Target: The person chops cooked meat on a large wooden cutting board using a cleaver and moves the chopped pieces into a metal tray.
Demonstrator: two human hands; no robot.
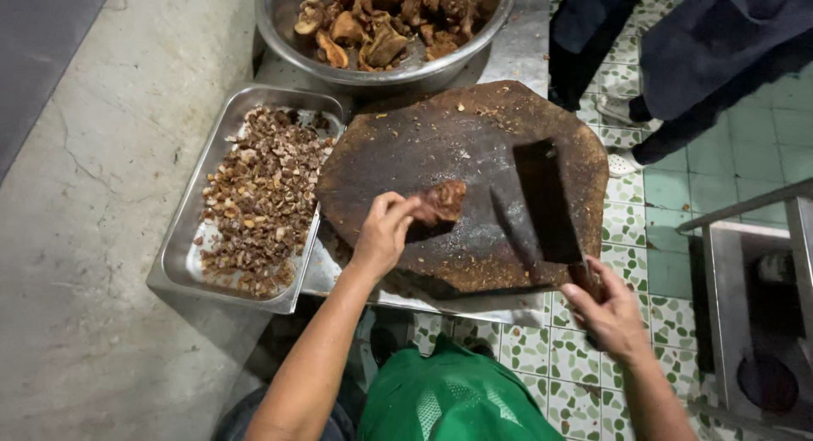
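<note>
Green-patterned tile floor, grey concrete to the left, round wooden board (474, 153) at centre. Meat chunk (440, 201) lies mid-board, pinched at its 9 o'clock edge by left hand (383, 234), fingers curled closed on it. Right hand (611, 316) is wrapped shut around the cleaver (542, 202) handle, blade raised at 3 o'clock of the chunk. To cut well: keep fingertips tucked back from the blade line, chunk pressed flat, cuts even. Tray (188, 255) of diced bits at 9 o'clock, bowl (279, 30) of whole pieces at 12, another person's legs (677, 60) at 2.
</note>
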